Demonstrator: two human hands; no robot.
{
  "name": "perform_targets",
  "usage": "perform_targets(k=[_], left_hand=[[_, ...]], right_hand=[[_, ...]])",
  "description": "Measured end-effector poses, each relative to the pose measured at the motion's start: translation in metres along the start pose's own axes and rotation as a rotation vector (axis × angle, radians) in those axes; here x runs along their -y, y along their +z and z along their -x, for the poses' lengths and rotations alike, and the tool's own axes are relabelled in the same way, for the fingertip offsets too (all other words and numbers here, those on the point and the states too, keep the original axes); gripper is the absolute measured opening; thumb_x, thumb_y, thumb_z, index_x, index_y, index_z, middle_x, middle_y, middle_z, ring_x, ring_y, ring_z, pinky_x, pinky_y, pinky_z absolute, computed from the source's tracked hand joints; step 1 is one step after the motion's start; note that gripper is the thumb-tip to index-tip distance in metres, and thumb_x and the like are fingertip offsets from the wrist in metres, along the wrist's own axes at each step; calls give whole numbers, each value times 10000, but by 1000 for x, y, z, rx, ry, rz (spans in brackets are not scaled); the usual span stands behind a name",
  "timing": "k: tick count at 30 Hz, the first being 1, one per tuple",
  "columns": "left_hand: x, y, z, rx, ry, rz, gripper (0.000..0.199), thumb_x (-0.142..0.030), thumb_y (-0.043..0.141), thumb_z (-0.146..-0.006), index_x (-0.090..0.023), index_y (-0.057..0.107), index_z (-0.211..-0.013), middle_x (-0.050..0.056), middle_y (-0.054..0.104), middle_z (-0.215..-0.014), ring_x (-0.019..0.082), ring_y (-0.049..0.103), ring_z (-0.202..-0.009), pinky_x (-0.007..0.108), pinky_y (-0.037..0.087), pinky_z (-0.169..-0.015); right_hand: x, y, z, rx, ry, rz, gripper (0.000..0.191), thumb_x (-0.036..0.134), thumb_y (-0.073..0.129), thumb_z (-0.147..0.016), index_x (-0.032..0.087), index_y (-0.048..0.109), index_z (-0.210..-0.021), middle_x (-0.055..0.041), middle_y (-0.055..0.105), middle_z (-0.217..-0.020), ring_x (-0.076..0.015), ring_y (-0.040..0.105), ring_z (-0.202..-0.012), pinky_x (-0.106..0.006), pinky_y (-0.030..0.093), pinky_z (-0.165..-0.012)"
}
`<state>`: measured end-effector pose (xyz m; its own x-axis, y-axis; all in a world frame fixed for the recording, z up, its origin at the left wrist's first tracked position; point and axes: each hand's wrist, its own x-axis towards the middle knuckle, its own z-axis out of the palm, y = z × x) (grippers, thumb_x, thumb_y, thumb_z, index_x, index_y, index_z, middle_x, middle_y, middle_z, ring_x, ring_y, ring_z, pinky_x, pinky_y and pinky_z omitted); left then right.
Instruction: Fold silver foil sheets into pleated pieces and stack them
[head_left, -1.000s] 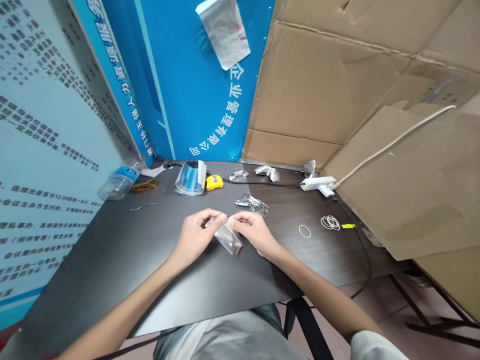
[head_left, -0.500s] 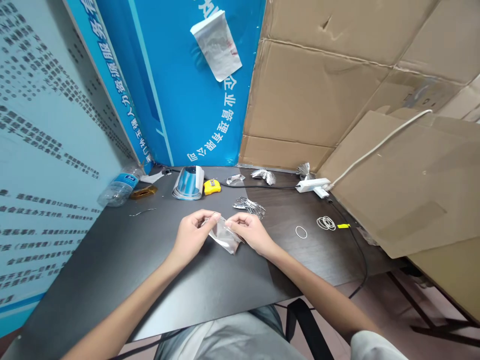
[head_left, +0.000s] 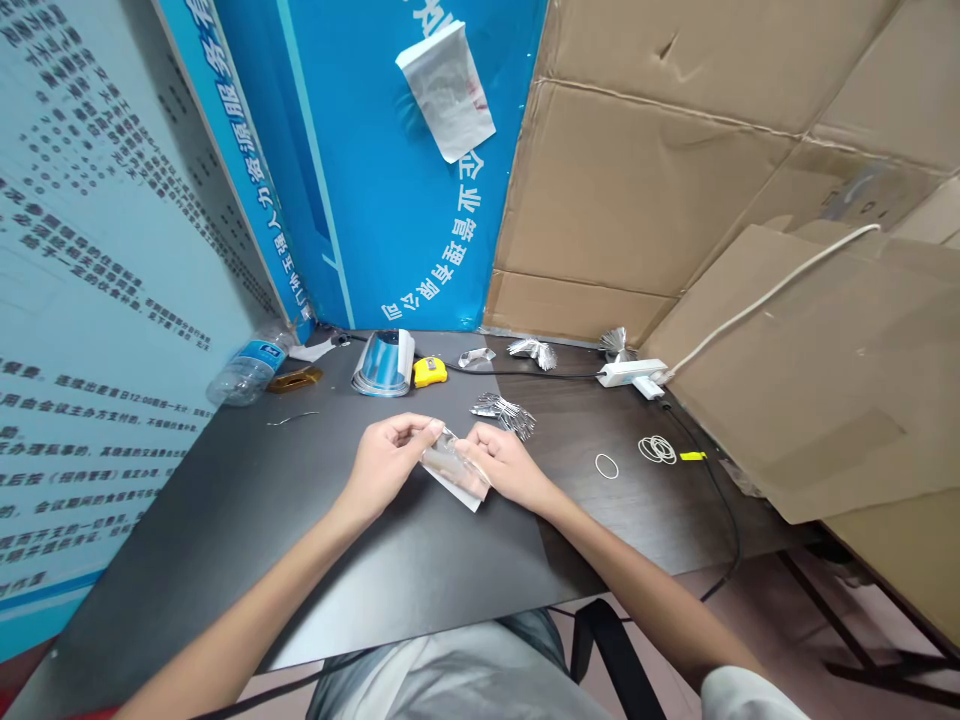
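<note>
A small shiny silvery-clear packet is stretched between my two hands above the dark table, its lower edge tilted down to the right. My left hand pinches its upper left corner between thumb and fingers. On the other side, my right hand grips its right part with thumb and curled fingers. Just behind my right hand lies a bundle of silvery twist strips. A yellow tape measure and a coil of blue-and-silver sheet stand farther back.
Toward the back left are a plastic bottle and a brown tape roll. More silvery bundles lie along the back. On the right are a white power strip, pale rubber bands and a black cable. Cardboard walls the right side.
The packet has turned between my fingers and now shows a flatter face with a pale straight lower edge. Both hands keep hold of it. The view has shifted slightly.
</note>
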<state>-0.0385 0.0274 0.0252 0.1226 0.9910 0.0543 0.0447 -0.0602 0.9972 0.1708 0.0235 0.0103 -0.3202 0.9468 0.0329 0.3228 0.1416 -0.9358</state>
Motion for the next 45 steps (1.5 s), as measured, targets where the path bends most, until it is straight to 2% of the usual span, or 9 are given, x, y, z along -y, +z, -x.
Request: perform_targets(k=[5, 10, 15, 21, 25, 30, 38, 42, 45], left_hand=[[2, -2, -1, -59, 5, 9, 334, -485, 793, -841, -159, 790, -911, 72, 788, -893, 189, 692, -797, 261, 516, -742], [2, -4, -3, -146, 16, 48, 326, -470, 810, -827, -156, 792, -912, 63, 780, -873, 179, 681, -805, 264, 515, -779], [2, -2, -3, -139, 32, 48, 316, -466, 800, -837, -161, 798, -917, 60, 780, -881, 177, 683, -794, 267, 519, -773], [5, 0, -3, -123, 45, 38, 303, -457, 796, -848, -168, 801, -941, 65, 792, -947, 189, 700, -859, 270, 528, -808], [4, 0, -2, -131, 58, 15, 311, -470, 778, -860, -165, 796, -922, 64, 786, -893, 188, 696, -804, 278, 534, -782], [3, 0, -2, -144, 44, 22, 331, -477, 792, -844, -160, 800, -936, 77, 794, -913, 203, 710, -823, 291, 546, -802], [4, -1, -3, -118, 20, 53, 313, -461, 795, -846, -159, 798, -928, 78, 789, -895, 202, 701, -820, 283, 541, -784], [-1, -7, -7, -26, 6, -17, 309, -469, 767, -861, -164, 782, -906, 73, 780, -867, 193, 691, -762, 268, 527, -715], [-5, -13, -8, 69, 18, -175, 299, -467, 740, -873, -174, 782, -918, 66, 776, -861, 191, 688, -742, 255, 506, -668]], right_hand=[[-4, -1, 0, 70, 65, -219, 453, 628, 617, -932, 192, 562, -822, 45, 531, -629, -95, 456, -539, -224, 330, -539], [-6, -4, -4, 63, 99, -398, 500, 641, 653, -901, 165, 617, -753, 20, 531, -688, -104, 473, -646, -226, 395, -651], [-6, -3, -5, 147, 241, -624, 506, 653, 750, -813, 152, 713, -871, -24, 629, -794, -132, 532, -716, -266, 486, -749], [-4, 0, -2, 170, 230, -678, 447, 574, 779, -831, 139, 780, -933, -31, 672, -797, -118, 551, -706, -257, 489, -739], [-5, 1, -2, 102, 238, -647, 431, 548, 810, -804, 167, 811, -1005, -48, 744, -885, -140, 620, -752, -268, 487, -751], [-5, 3, -4, 19, 189, -544, 397, 522, 823, -783, 165, 819, -958, -46, 761, -886, -138, 629, -760, -259, 463, -747], [0, 1, -4, 1, 129, -409, 354, 503, 751, -841, 169, 806, -945, -41, 764, -885, -149, 646, -774, -261, 470, -746], [-3, -4, -3, -14, 44, -187, 313, 457, 672, -907, 171, 798, -928, -46, 765, -886, -169, 659, -792, -266, 470, -733], [-5, -7, -3, 19, 28, -113, 302, 427, 642, -928, 166, 795, -923, -52, 771, -892, -176, 665, -789, -274, 478, -736]])
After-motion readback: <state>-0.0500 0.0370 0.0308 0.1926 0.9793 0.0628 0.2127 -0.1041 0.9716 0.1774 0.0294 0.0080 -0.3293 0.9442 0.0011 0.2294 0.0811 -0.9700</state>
